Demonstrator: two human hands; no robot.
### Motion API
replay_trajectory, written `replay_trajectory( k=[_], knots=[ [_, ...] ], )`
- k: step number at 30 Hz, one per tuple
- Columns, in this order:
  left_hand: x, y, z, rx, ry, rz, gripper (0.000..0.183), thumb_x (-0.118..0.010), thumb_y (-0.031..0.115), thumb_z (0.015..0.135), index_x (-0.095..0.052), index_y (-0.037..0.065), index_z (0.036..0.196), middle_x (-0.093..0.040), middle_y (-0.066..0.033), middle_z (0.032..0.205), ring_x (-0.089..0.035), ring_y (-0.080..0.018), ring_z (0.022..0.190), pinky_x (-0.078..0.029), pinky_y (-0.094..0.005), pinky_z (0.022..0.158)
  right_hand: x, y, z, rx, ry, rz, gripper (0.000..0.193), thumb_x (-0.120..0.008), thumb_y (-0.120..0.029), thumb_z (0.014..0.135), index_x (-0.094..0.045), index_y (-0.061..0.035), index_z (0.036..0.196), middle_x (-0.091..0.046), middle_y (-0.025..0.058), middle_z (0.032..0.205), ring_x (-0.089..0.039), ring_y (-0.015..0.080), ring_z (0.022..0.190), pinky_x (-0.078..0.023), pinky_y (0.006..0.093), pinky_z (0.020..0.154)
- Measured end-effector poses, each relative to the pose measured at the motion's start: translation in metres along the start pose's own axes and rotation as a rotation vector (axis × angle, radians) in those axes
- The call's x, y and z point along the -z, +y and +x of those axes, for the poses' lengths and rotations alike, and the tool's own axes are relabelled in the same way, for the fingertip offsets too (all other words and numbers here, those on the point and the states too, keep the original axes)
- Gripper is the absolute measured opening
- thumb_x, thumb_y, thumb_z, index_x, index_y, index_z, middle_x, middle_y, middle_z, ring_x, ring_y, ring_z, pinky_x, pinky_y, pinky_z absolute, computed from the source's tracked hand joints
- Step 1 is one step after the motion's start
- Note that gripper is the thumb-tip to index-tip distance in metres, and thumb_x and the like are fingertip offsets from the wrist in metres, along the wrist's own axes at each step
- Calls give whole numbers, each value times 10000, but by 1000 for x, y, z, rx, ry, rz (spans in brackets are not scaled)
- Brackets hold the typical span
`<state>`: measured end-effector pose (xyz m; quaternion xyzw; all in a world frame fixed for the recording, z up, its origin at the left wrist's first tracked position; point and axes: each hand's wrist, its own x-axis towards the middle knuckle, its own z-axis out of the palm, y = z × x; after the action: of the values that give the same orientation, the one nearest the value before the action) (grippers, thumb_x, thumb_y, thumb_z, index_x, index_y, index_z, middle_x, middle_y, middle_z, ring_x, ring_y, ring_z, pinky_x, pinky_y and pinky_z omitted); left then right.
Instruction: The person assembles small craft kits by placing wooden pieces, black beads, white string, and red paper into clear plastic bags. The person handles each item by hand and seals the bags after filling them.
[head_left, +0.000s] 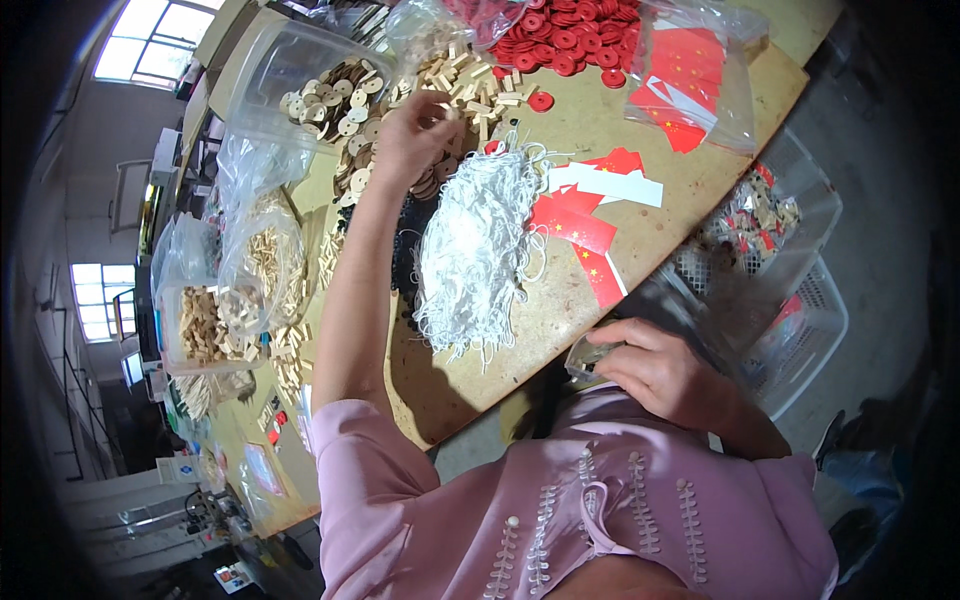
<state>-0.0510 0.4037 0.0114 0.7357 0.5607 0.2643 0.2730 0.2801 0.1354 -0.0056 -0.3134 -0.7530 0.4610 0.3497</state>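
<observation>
My left hand (pixel 412 135) pinches small pale wooden blocks (pixel 470 85) beyond the tangled white string pile (pixel 475 250); my right hand (pixel 655 370) grips a small clear object (pixel 585 355) nearer me.

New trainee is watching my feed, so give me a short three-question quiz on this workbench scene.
1. True or false: the left hand reaches among the small wooden pieces.
2. What lies heaped in the middle of the workbench? A) white strings B) blue cloth C) metal screws
3. What colour are the flat discs at the far edge?

Key:
1. True.
2. A, the pile of white strings.
3. Red.

The right hand holds a small object near the bench edge; what it is cannot be told.
</observation>
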Motion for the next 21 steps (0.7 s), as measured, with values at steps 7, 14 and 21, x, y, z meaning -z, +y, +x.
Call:
replay_trajectory(
  k=[7,14,21],
  knots=[
    [1,22,-4,286,-63,-885,196,-740,155,962,-710,55,1128,-683,-24,962,-617,-96,795,-554,-250,785,1,2,1,-3,-14,-6,77,-715,-14,900,-692,13,968,-662,204,1181,-671,380,1056,-568,421,875],
    [-33,21,11,-11,-68,375,353,-831,220,900,-691,-11,1127,-730,-46,868,-668,-108,774,-523,-266,698,2,0,3,3,-29,-20,72,-711,-16,905,-686,9,968,-659,207,1179,-669,386,1059,-567,422,872],
    [1,11,8,354,-12,-841,186,-716,225,965,-697,56,1039,-648,-20,950,-513,-83,702,-405,-242,589,3,2,-2,-28,-11,-10,71,-703,-12,907,-688,11,972,-659,203,1180,-668,380,1055,-564,417,866]
  ],
)
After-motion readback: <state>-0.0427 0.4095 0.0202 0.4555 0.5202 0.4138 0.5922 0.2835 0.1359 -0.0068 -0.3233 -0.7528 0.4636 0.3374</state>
